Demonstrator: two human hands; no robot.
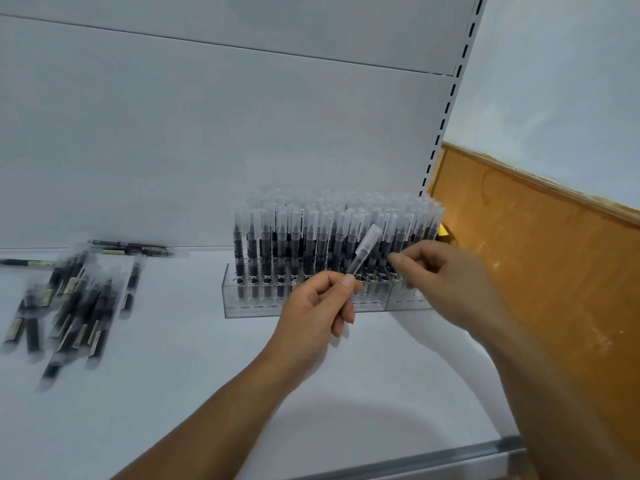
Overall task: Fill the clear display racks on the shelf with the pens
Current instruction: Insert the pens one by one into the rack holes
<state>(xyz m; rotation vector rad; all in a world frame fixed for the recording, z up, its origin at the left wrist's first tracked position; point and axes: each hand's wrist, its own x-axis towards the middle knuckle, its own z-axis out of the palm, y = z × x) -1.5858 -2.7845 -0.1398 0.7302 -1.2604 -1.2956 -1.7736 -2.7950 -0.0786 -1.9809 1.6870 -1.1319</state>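
While two hands work at the two clear racks (pixel 242 306) on the shelf (pixel 173 375), one clear pen cap (pixel 367 244) stands tilted before them.
The left hand (pixel 318 306) pinches the cap in its fingers; the right hand (pixel 450 282) curls its fingers at the racked pens (pixel 277 244), grip unclear. Loose pens (pixel 76 306) heap leftward, uncountably blurred, yellowish labels unreadable.
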